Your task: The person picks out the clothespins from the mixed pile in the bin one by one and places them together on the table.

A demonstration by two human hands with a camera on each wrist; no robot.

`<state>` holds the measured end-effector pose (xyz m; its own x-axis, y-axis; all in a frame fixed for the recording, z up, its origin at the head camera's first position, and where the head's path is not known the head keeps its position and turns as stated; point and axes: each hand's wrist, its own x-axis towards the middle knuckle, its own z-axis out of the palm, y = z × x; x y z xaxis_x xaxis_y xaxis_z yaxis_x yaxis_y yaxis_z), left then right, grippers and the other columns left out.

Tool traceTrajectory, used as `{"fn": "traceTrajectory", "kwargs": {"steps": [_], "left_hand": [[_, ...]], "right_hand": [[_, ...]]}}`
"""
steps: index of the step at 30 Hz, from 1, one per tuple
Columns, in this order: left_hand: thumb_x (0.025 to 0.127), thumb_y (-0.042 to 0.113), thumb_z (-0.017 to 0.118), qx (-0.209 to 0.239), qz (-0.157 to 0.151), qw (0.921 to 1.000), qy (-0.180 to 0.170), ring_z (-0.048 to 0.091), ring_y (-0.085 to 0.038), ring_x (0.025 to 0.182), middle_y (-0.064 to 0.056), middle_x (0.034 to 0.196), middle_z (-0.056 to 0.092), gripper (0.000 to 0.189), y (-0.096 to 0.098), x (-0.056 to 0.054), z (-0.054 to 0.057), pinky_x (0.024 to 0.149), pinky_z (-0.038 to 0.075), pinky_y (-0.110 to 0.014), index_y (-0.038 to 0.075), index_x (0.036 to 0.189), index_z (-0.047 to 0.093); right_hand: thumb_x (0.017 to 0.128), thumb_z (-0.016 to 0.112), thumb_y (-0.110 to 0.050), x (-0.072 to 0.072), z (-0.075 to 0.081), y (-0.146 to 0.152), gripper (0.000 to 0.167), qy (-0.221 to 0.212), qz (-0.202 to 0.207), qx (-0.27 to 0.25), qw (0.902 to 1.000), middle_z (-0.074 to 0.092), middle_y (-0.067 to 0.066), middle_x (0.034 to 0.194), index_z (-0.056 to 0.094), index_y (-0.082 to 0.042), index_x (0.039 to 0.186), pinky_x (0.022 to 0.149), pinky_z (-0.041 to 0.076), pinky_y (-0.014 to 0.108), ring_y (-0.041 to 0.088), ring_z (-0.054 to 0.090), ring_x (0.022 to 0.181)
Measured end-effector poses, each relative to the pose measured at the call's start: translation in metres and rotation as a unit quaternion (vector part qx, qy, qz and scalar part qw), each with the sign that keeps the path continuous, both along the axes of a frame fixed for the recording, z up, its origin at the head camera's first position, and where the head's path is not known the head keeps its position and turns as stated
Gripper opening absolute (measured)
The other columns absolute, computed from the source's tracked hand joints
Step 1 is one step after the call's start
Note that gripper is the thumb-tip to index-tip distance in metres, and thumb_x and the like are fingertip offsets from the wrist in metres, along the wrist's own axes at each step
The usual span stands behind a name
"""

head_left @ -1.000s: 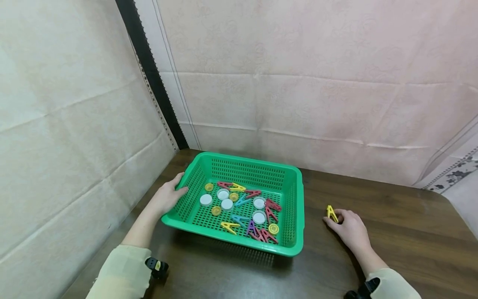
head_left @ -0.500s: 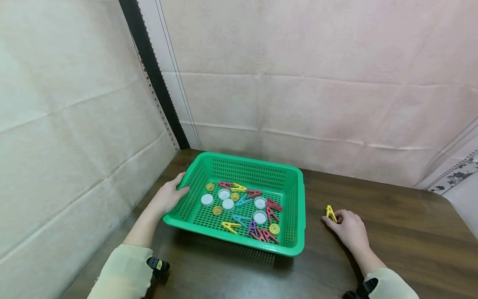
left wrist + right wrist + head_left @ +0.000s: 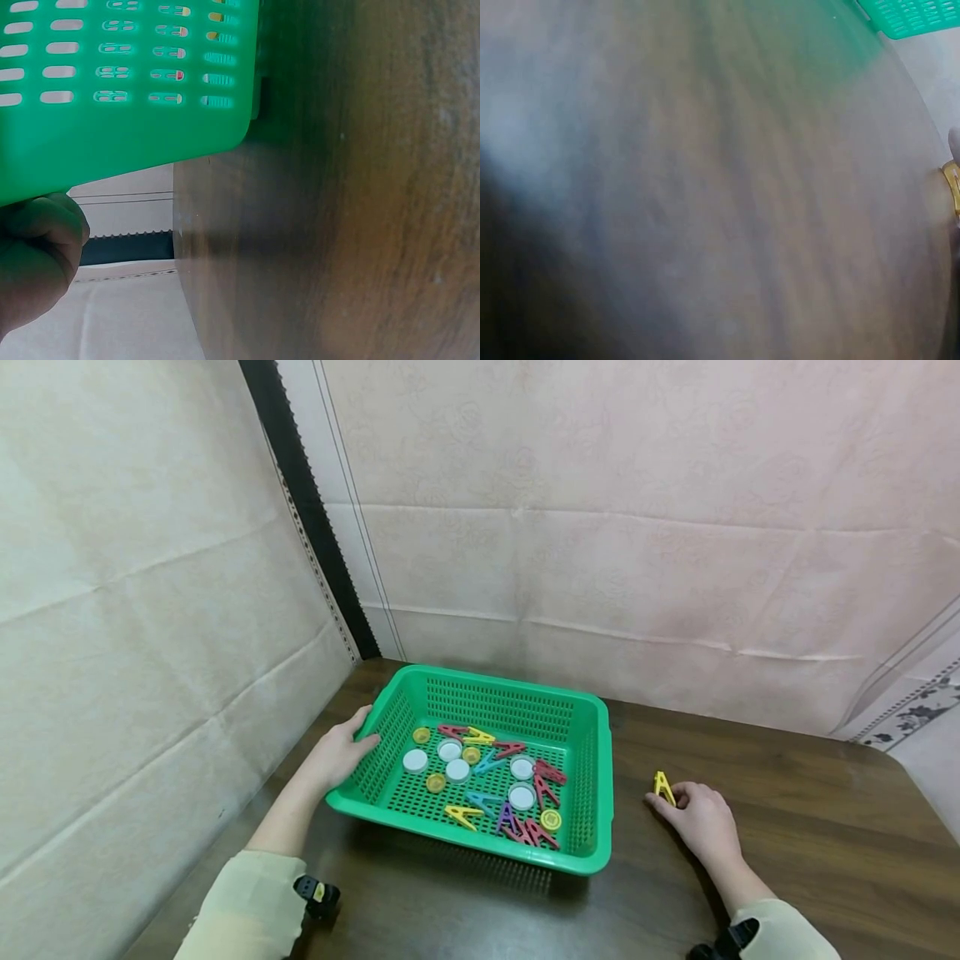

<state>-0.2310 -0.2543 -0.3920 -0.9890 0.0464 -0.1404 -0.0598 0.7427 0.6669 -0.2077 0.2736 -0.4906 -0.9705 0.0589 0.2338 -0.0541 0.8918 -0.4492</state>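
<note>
A green plastic basket (image 3: 517,687) stands on the wooden table, with its left rim gripped by my left hand (image 3: 337,755). In the left wrist view, that hand (image 3: 46,247) has its fingers curled at the rim of the basket (image 3: 127,142). To the right of the basket, my right hand (image 3: 703,818) pinches a yellow clothespin (image 3: 663,787) close over the table. Only part of the clothespin (image 3: 952,182) shows at the right edge of the right wrist view. Inside the basket lie red clothespins (image 3: 550,771), a purple clothespin (image 3: 506,817), white caps (image 3: 416,761) and yellow caps (image 3: 551,820).
Blue clothespins (image 3: 483,800) and more yellow clothespins (image 3: 463,815) also lie in the basket. The brown wooden table (image 3: 825,827) extends to the right. Pale cloth walls (image 3: 622,568) rise behind and on the left, with a black strip (image 3: 315,518) at the corner.
</note>
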Motion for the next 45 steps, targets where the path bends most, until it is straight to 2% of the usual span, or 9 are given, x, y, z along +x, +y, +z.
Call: {"fn": "traceTrajectory", "kwargs": {"steps": [6,14,21,29,35,45], "left_hand": [[0.098,0.034,0.046,0.000,-0.002,1.0000,-0.003,0.056,-0.023,0.079,-0.021,0.135,0.044,0.064,0.002,0.000,-0.002,0.062,0.045,-0.032,0.019,0.152,0.014],[0.098,0.035,0.046,-0.010,-0.001,0.9999,0.000,0.054,-0.027,0.092,-0.021,0.140,0.039,0.065,0.000,0.000,-0.002,0.065,0.044,-0.033,0.019,0.152,0.014],[0.097,0.035,0.046,-0.007,-0.006,1.0000,0.003,0.055,-0.025,0.084,-0.022,0.137,0.042,0.065,0.002,-0.002,0.000,0.064,0.044,-0.033,0.018,0.151,0.015],[0.098,0.034,0.046,-0.015,-0.009,0.9998,0.004,0.055,-0.025,0.086,-0.022,0.136,0.043,0.065,0.001,-0.001,0.000,0.065,0.044,-0.033,0.017,0.152,0.014],[0.098,0.033,0.046,-0.012,-0.007,0.9999,0.006,0.055,-0.023,0.080,-0.022,0.133,0.045,0.064,0.000,0.000,0.000,0.064,0.044,-0.033,0.018,0.151,0.015],[0.098,0.033,0.046,-0.005,-0.005,1.0000,0.003,0.057,-0.020,0.072,-0.022,0.130,0.047,0.064,0.000,-0.001,0.000,0.061,0.045,-0.033,0.019,0.152,0.014]], "right_hand": [[0.083,0.063,-0.054,0.002,0.003,0.004,0.064,-0.006,-0.005,-0.023,0.9997,0.059,0.010,0.081,0.064,0.007,0.102,0.067,0.046,0.046,0.026,0.055,0.075],[0.087,0.059,-0.052,-0.006,0.018,0.009,0.066,-0.004,0.015,-0.050,0.9986,0.059,0.017,0.093,0.058,0.009,0.114,0.075,0.046,0.051,0.032,0.055,0.086],[0.088,0.058,-0.051,-0.012,0.031,0.008,0.067,0.012,0.021,-0.055,0.9982,0.058,0.020,0.098,0.055,0.008,0.119,0.077,0.045,0.053,0.036,0.056,0.091],[0.088,0.057,-0.050,-0.020,0.049,-0.003,0.066,0.013,0.029,-0.075,0.9967,0.057,0.021,0.103,0.053,0.006,0.122,0.078,0.045,0.052,0.037,0.057,0.096],[0.088,0.058,-0.050,-0.027,0.065,-0.016,0.063,0.012,0.057,-0.088,0.9944,0.056,0.018,0.106,0.053,0.002,0.123,0.080,0.045,0.051,0.034,0.055,0.097],[0.088,0.061,-0.045,-0.034,0.106,-0.051,0.060,0.005,0.139,-0.118,0.9831,0.055,0.017,0.111,0.051,-0.002,0.128,0.083,0.043,0.047,0.029,0.053,0.099]]}}
